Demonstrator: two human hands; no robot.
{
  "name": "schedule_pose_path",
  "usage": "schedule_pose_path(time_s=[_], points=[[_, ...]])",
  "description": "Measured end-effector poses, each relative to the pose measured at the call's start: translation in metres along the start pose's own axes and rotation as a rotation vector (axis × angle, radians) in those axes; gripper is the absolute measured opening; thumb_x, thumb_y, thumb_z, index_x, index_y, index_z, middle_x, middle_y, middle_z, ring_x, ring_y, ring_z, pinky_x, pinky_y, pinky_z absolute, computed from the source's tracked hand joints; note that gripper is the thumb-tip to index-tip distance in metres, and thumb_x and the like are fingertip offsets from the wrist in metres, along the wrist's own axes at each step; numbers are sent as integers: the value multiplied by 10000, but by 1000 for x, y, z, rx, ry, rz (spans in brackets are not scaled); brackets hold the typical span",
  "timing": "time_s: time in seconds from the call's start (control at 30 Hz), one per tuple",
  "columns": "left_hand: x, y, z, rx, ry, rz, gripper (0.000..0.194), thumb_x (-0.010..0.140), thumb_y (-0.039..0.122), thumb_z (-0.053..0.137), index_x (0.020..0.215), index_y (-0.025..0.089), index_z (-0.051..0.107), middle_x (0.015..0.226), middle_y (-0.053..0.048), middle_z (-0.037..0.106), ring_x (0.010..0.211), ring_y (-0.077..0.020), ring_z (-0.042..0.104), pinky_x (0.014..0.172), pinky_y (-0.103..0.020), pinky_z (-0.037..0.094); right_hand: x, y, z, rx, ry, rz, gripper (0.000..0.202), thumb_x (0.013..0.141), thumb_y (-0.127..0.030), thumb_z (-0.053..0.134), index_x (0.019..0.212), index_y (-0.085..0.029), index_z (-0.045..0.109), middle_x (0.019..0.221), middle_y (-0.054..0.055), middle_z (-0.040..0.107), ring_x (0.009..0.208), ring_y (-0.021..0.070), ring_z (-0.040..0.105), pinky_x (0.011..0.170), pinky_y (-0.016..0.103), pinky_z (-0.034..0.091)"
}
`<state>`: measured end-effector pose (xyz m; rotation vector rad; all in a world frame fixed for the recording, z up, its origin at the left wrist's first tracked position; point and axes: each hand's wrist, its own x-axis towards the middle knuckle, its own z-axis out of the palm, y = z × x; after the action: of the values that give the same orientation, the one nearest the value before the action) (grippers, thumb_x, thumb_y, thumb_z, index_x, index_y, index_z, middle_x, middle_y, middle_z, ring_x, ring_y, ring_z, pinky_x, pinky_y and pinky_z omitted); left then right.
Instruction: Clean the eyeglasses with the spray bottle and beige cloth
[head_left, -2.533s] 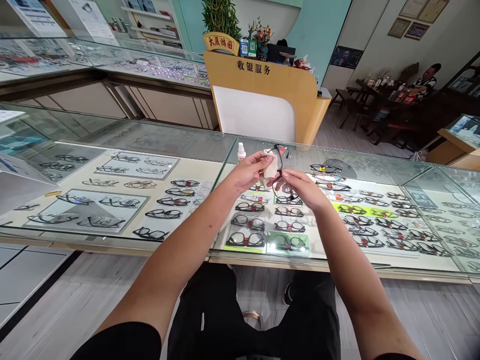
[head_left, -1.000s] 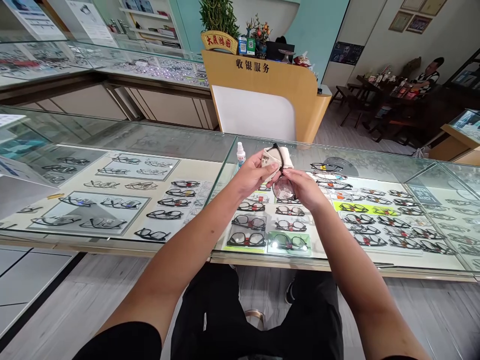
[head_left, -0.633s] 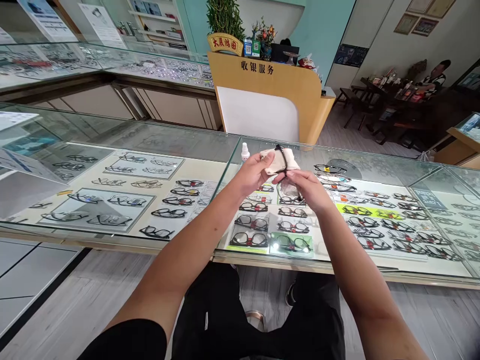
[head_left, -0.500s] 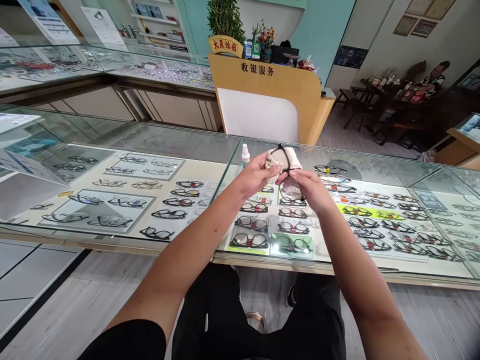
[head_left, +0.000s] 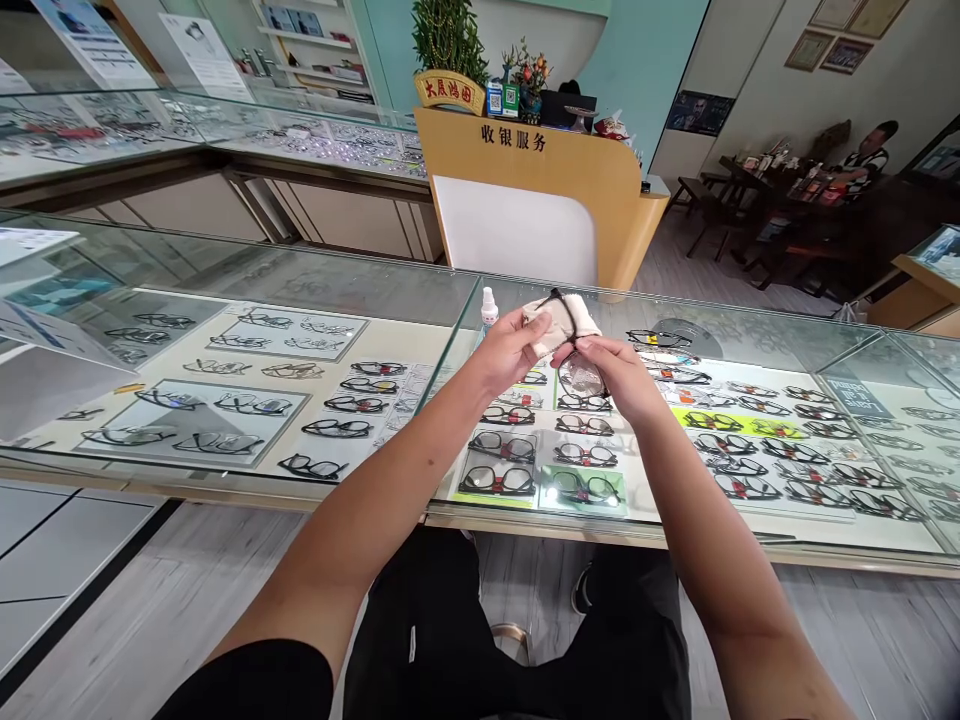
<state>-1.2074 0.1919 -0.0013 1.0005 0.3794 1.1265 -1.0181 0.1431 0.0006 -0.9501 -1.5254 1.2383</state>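
Observation:
A pair of dark-framed eyeglasses (head_left: 580,375) is held up over the glass counter, turned on its side. My right hand (head_left: 621,375) pinches the frame near its middle, with one lens hanging below the fingers. A cream cloth (head_left: 587,314) lies behind and around the upper lens. My left hand (head_left: 511,350) presses this cloth against the lens, thumb on the near side; its other fingers are mostly hidden behind. Just beyond my left hand, a small white-capped spray bottle (head_left: 489,307) stands upright on the counter.
The glass display counter (head_left: 390,262) spans the view, with rows of eyeglasses (head_left: 499,480) under its top. A folded white sign (head_left: 60,335) stands at the left. Beyond are a wooden cashier desk (head_left: 622,190) and a person (head_left: 870,150) seated at a dark table.
My left thumb has shifted up and left over the cloth, and the cloth lies differently about the upper lens. My right hand keeps its hold on the frame almost unmoved.

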Motion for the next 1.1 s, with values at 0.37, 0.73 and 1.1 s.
schedule_pose_path(time_s=[0.37, 0.73, 1.1], points=[[1, -7, 5, 29, 74, -2, 447, 913, 558, 852, 837, 183, 622, 611, 45, 588, 414, -81, 508, 428, -232, 399, -1, -4, 10, -120, -42, -28, 475, 957, -670, 698, 920, -232, 877, 779, 12, 629, 759, 168, 481, 755, 322, 402], [12, 9, -21, -89, 199, -102, 223, 1019, 317, 748, 1144, 132, 748, 1123, -119, 832, 992, -189, 790, 918, -328, 653, 2, -5, -4, 160, 132, -20, 349, 908, -564, 776, 933, -234, 889, 937, 58, 787, 800, 186, 586, 752, 324, 469], [-2, -9, -23, 1042, -16, 613, 571, 1077, 492, 597, 1575, 215, 623, 1640, -155, 614, 1558, -331, 553, 1331, -484, 406, 3, -13, -11, 381, 196, 209, 389, 833, -565, 787, 1008, -225, 851, 1051, 71, 825, 738, 151, 610, 647, 278, 501]])
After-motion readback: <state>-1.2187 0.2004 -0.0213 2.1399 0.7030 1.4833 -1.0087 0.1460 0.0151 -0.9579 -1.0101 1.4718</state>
